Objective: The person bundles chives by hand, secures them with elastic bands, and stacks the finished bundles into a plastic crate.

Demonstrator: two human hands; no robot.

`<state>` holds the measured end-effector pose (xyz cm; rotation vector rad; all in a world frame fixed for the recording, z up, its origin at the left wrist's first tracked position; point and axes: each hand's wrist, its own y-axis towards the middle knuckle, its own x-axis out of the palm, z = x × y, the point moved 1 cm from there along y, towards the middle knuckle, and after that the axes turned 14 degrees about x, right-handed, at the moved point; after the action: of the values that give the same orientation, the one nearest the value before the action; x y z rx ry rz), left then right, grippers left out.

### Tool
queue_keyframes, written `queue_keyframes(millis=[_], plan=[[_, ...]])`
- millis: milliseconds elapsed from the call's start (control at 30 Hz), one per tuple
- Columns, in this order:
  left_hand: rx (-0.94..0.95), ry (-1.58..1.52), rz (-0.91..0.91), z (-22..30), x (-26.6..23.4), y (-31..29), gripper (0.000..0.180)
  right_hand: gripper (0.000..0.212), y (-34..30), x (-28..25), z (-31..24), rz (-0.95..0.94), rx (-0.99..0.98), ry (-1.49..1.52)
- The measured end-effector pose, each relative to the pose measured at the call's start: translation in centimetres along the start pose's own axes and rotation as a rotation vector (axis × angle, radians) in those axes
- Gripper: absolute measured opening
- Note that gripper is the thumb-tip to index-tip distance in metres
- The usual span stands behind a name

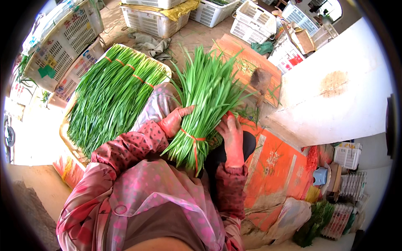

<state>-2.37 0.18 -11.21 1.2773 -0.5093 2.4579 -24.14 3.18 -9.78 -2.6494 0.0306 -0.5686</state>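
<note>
A thick bundle of green garlic chives [199, 108] stands upright over my lap, leaf tips pointing away from me. Round its lower part runs an orange-red tie [193, 138], with a loose length hanging down over the cut ends. My left hand [172, 122], in a pinkish-red glove, grips the bundle's left side, thumb across the leaves. On the right side my gloved right hand [233, 136] presses bent fingers against the bundle; some fingertips are hidden by leaves. To my left, several tied chive bundles [111, 98] lie side by side in a pale crate [168, 69].
White slatted crates [63, 46] are stacked at far left, and more crates [157, 21] stand at the back. A wooden board [251, 62] lies ahead right, beside a white panel [335, 83]. Orange sheeting [274, 167] covers the floor at right, near loose greens [312, 224].
</note>
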Motion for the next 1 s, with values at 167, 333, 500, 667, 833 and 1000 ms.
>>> queue_keyframes(millis=[167,333,500,667,833,1000], plan=[[0.197,0.240,-0.073,0.4,2.2,0.0,0.046,0.051,0.4,3.0,1.5,-0.045,-0.126,-0.082],[0.419,0.515,-0.001,1.0,3.3,-0.5,0.055,0.043,0.3,4.1,1.6,0.196,-0.146,-0.249],[0.395,0.638,0.128,1.2,1.8,0.3,0.043,0.040,-0.9,7.4,1.7,0.292,-0.238,-0.406],[0.294,0.319,0.224,1.3,1.9,-0.2,0.037,0.038,0.0,5.7,2.7,0.263,-0.162,-0.258],[0.376,0.764,-0.032,0.7,0.6,0.3,0.038,0.039,1.5,6.9,1.2,0.272,-0.235,-0.444],[0.175,0.251,0.024,1.7,2.1,-0.7,0.037,0.025,1.9,5.0,0.9,0.297,-0.153,-0.027]])
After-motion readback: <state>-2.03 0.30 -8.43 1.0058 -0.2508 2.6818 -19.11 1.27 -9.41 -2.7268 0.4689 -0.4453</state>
